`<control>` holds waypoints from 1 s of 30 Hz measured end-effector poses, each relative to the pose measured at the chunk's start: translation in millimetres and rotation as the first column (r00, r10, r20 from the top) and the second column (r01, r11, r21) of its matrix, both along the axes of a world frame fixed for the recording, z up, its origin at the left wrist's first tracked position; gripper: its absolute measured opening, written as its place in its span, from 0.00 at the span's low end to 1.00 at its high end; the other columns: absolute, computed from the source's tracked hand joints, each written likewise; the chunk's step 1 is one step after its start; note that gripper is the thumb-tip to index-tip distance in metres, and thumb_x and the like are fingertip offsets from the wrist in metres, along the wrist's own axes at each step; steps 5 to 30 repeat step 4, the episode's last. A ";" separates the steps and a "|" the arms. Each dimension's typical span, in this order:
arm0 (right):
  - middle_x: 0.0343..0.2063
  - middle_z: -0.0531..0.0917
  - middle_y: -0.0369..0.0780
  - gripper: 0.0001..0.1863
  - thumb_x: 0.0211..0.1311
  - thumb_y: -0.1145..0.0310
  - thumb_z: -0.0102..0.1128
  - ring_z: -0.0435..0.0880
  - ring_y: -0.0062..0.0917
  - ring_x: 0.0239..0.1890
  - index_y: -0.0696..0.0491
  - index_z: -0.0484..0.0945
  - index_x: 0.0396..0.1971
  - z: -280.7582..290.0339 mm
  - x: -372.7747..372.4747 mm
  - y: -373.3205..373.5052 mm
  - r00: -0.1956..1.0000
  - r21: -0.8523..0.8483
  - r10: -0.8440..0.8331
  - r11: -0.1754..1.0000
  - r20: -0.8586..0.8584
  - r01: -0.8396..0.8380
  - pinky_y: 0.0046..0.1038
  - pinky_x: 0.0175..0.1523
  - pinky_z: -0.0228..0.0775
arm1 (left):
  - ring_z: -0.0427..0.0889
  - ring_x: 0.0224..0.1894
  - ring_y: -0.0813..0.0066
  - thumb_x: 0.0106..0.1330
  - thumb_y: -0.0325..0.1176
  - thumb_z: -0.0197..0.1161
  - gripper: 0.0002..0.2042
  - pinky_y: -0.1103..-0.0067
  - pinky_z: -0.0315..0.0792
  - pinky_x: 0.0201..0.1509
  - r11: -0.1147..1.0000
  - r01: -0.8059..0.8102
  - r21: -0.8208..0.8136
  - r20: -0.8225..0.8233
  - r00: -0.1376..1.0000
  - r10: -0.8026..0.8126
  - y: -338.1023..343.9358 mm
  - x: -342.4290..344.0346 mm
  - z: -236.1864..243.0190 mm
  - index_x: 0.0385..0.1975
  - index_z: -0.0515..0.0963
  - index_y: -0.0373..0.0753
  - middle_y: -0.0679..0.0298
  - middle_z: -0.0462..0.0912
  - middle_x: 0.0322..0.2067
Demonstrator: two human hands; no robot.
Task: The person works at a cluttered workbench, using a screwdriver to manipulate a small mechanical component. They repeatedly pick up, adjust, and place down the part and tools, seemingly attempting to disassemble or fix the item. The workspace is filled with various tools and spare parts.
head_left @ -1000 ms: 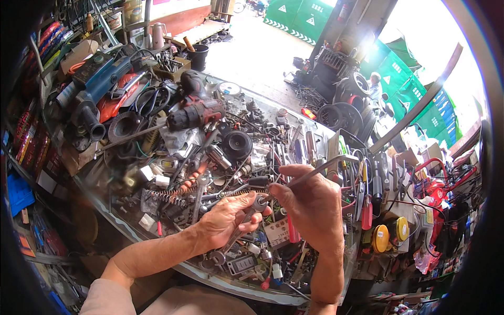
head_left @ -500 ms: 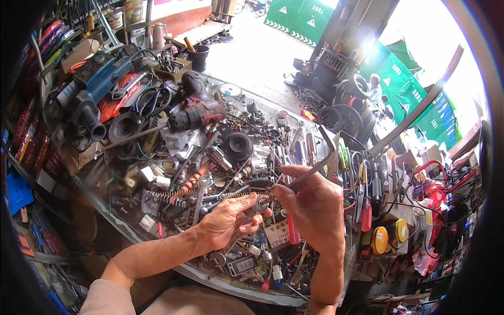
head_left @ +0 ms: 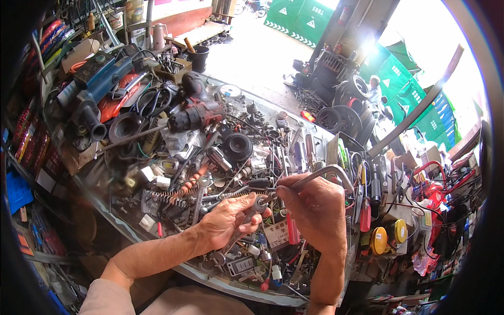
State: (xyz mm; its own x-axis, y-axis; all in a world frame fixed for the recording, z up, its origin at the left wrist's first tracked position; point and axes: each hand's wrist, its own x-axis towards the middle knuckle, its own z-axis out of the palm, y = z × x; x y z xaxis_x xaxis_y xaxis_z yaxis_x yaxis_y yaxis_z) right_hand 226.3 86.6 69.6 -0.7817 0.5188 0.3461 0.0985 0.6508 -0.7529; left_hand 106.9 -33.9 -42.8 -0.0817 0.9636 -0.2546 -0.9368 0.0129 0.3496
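Observation:
Over the cluttered bench, my left hand (head_left: 231, 218) is closed around a combination wrench (head_left: 231, 242). The wrench's ring end sits by my thumb and fingertips, and its open end points down toward the bench's near edge. My right hand (head_left: 315, 207) grips a bent metal rod (head_left: 332, 168), whose curved end sticks out past the knuckles on the right. Between the two hands a small bolt-like metal piece (head_left: 269, 198) sits at the wrench's ring end, close to my right fingertips. Fingers partly hide how the rod and this piece meet.
A red-black cordless drill (head_left: 197, 115) and a blue angle grinder (head_left: 105, 76) lie at the far left. Loose springs, sockets and a round black horn (head_left: 238, 147) crowd the glass-topped bench (head_left: 118, 223). Red-handled pliers (head_left: 366, 210) and yellow round tins (head_left: 379, 240) stand at right.
My right hand has turned, swinging the rod's bent end from pointing upward round to the right and down. The left hand and the wrench stay in nearly the same place.

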 end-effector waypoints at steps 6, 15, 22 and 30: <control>0.25 0.85 0.36 0.11 0.59 0.73 0.67 0.81 0.15 0.23 0.56 0.83 0.42 -2.0 3.0 0.5 0.999 0.096 0.020 0.995 0.048 -0.025 0.19 0.28 0.71 | 0.74 0.29 0.79 0.76 0.38 0.48 0.13 0.86 0.67 0.25 1.000 0.007 0.007 -0.001 1.000 -0.007 -0.5 0.0 0.7 0.49 0.71 0.35 0.54 0.81 0.39; 0.25 0.85 0.36 0.11 0.59 0.73 0.67 0.81 0.15 0.23 0.56 0.83 0.42 -2.0 3.0 0.5 0.999 0.096 0.020 0.995 0.048 -0.025 0.19 0.28 0.71 | 0.74 0.29 0.79 0.76 0.38 0.48 0.13 0.86 0.67 0.25 1.000 0.007 0.007 -0.001 1.000 -0.007 -0.5 0.0 0.7 0.49 0.71 0.35 0.54 0.81 0.39; 0.25 0.85 0.36 0.11 0.59 0.73 0.67 0.81 0.15 0.23 0.56 0.83 0.42 -2.0 3.0 0.5 0.999 0.096 0.020 0.995 0.048 -0.025 0.19 0.28 0.71 | 0.74 0.29 0.79 0.76 0.38 0.48 0.13 0.86 0.67 0.25 1.000 0.007 0.007 -0.001 1.000 -0.007 -0.5 0.0 0.7 0.49 0.71 0.35 0.54 0.81 0.39; 0.25 0.85 0.36 0.11 0.59 0.73 0.67 0.81 0.15 0.23 0.56 0.83 0.42 -2.0 3.0 0.5 0.999 0.096 0.020 0.995 0.048 -0.025 0.19 0.28 0.71 | 0.74 0.29 0.79 0.76 0.38 0.48 0.13 0.86 0.67 0.25 1.000 0.007 0.007 -0.001 1.000 -0.007 -0.5 0.0 0.7 0.49 0.71 0.35 0.54 0.81 0.39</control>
